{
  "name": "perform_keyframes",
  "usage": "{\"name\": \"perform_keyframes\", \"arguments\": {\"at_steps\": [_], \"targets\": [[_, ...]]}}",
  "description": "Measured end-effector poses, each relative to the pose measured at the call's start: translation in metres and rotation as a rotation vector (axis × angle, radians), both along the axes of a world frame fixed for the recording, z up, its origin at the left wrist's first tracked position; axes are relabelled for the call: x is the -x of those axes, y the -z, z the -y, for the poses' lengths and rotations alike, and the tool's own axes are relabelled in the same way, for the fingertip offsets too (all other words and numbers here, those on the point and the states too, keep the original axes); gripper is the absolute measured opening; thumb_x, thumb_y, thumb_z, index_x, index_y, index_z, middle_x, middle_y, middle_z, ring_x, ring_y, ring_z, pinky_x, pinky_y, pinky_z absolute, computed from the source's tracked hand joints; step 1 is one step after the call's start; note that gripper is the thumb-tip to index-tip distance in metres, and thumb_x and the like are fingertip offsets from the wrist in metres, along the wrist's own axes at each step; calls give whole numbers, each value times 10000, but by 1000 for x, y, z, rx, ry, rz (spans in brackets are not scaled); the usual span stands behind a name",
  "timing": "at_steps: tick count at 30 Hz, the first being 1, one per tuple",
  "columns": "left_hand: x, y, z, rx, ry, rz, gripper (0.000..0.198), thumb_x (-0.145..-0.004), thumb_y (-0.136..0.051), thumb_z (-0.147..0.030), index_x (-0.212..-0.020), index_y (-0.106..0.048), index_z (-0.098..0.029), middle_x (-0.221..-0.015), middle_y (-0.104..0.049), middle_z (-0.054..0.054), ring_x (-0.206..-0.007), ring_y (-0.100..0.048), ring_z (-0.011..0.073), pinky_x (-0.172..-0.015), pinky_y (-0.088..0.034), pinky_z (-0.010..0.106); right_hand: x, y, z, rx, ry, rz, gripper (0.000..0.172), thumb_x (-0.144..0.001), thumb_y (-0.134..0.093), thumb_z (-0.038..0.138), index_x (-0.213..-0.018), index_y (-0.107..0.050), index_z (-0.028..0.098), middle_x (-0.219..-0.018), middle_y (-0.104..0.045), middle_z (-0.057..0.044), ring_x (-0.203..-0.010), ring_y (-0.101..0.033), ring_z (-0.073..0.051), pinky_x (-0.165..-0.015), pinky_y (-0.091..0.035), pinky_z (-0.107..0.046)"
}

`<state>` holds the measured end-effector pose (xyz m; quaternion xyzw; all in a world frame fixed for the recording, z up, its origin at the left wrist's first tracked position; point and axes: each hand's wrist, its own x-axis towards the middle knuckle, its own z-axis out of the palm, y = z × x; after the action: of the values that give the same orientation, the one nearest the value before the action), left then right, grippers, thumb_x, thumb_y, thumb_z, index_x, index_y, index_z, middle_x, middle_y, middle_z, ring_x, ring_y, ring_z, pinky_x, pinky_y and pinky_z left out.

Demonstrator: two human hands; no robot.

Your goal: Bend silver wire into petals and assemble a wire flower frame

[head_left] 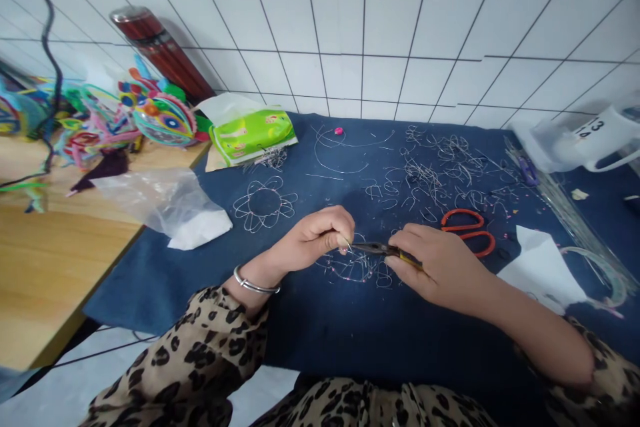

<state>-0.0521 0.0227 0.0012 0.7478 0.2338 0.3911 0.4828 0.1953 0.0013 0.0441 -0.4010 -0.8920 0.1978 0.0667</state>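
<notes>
Pinched between the fingers of my left hand (320, 235) is a thin piece of wire (349, 244). My right hand (440, 267) is wrapped round pliers with yellow-and-black handles (377, 249), and their dark jaws point left, meeting the wire at my left fingertips. Just below lies a tangle of bent wire with small pinkish beads (350, 272); whether it joins the held wire I cannot tell. Left of my hands a flower-shaped wire piece (265, 203) lies flat on the dark blue cloth (320, 327). Red-handled scissors (469, 232) rest beyond my right hand.
Many bent wire scraps (435, 167) spread across the back right. A green tissue pack (253, 137), a clear plastic bag (160, 203) and colourful craft pieces (160, 120) are at left, near a red flask (163, 50). White paper (543, 270), straight wires (575, 213) and a white jug (595, 140) stand right.
</notes>
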Motion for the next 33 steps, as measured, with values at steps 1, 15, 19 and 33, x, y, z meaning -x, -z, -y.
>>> {"name": "perform_keyframes", "arguments": {"at_steps": [1,15,19,33], "targets": [[0,0,0,2,-4,-5,141,-912,-489,-213,-806,-567,-163,-750,-565,39,-738,-543,127,-694,-455,275,-2,-2,-1,1,12,-11,257,-905,-404,364,-953,-576,179,-839,-557,-51,-779,-522,-175,-663,-393,-287],[-4,2,8,157,-24,13,48,-897,-497,-151,-893,-544,-142,-862,-542,39,-654,-542,77,-599,-446,229,-57,0,23,66,-21,325,209,-867,-463,375,-887,-586,207,-855,-557,-71,-820,-534,-239,-729,-418,-401],[-3,3,9,170,-20,-4,37,-891,-506,-137,-886,-542,-140,-873,-551,43,-647,-547,70,-595,-448,221,-68,5,32,-15,-21,343,227,-798,-561,368,-964,-604,220,-962,-572,-90,-921,-521,-286,-785,-393,-468],[-11,10,12,229,-114,245,29,-878,-536,-173,-895,-544,-151,-874,-574,43,-670,-566,93,-644,-487,258,11,18,8,775,379,-484,644,-785,-617,437,-1319,-355,191,-1128,-574,-105,-624,-564,-94,-590,-476,-276]]}}
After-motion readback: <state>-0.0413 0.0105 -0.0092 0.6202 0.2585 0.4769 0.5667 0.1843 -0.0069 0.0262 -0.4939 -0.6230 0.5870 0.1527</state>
